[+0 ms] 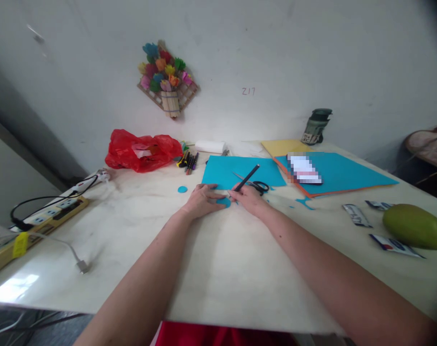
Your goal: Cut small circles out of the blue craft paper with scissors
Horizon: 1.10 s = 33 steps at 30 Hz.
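Observation:
My left hand [203,201] lies on the table with its fingers spread, touching a small blue paper piece [224,202]. In my right hand [247,197] is a dark pen [250,176], held tilted with its lower end near the right side of that piece. Black-handled scissors [260,187] lie just beyond my right hand, partly on a blue sheet [221,168]. A small blue paper disc [182,189] rests left of my left hand. Blue scraps [305,203] are scattered to the right.
A red plastic bag [142,151] and several markers [192,163] sit at the back left. On the right are a phone [305,169] on coloured sheets [355,172], small packets [357,215] and a green fruit [415,226]. A power strip [56,211] runs along the left.

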Tool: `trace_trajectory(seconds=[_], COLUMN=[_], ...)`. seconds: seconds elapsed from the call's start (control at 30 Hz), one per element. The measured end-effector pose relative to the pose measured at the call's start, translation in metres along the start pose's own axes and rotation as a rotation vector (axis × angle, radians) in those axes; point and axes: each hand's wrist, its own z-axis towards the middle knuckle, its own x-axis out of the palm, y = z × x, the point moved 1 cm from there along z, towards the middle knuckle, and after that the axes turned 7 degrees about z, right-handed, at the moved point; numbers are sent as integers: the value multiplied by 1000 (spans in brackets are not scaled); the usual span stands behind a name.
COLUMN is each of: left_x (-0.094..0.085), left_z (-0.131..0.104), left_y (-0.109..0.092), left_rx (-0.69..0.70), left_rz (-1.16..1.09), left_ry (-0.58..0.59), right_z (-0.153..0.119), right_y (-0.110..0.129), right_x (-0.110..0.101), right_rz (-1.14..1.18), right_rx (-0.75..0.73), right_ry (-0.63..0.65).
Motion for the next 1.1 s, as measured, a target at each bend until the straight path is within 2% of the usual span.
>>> trace_trajectory(seconds=[1.1], left_x=[0], left_z=[0], left_y=[1], left_rx=[36], left_rz=[-6], left_ry=[11], right_z=[-1], right_y=[1], right_x=[1], right_rz=[-15], right_rx=[9], right_ry=[-13])
